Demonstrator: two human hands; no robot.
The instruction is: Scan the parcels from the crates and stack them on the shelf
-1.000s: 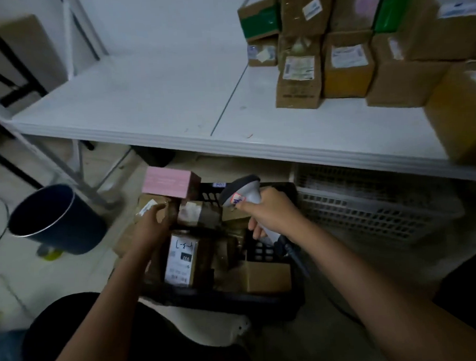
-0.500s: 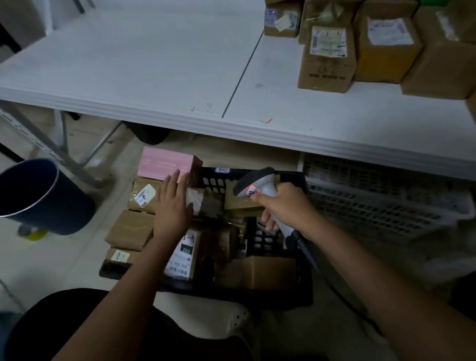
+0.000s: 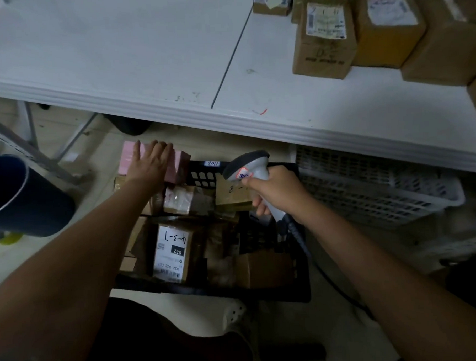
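A: Head view shows the left hand (image 3: 149,163) lying flat on the pink box (image 3: 176,166), fingers straight, nothing curled round it yet. So that grip is released, only touching.

B: And the right hand (image 3: 275,193)?

A: Clenched round the scanner (image 3: 248,166), whose head points down toward the black crate (image 3: 209,289). The pink box sits at the crate's far left corner, on top of brown parcels, just below the shelf (image 3: 143,48) edge.

B: How should the pickup go?

A: I'd wrap fingers over the far edge and the thumb on the near side, then lift straight up so the parcels under it don't shift. Then turn it until its label faces the scanner; no label shows on the pink top, so it may be on another face. Keep the scanner cord clear of the crate.

B: Where would it go afterwards?

A: On the shelf, probably beside the brown boxes (image 3: 323,40) at the right, squared against them so the stack stays upright.

B: What differs from half a second ago?

A: Then the left hand was nearer, over a brown parcel beside the labelled parcel (image 3: 173,251); now it has reached forward onto the pink box. The scanner hand has hardly moved, and the view has tilted lower and closer to the crate.
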